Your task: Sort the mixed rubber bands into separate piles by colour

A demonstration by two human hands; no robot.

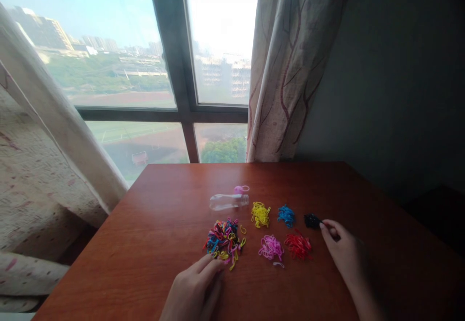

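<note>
A high-rise room at home.
Patterned curtains (pixel 286 64) frame a big window (pixel 170 69) over city blocks, behind a wooden desk (pixel 163 243).

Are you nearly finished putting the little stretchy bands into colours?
About halfway, it seems. Five one-colour heaps already lie on the table: yellow heap, blue heap, black heap, pink heap, red heap. The right hand touches the black heap with its fingertips; the left hand rests at the mixed pile. That mixed pile is bigger than any heap, so plenty looks left.
</note>
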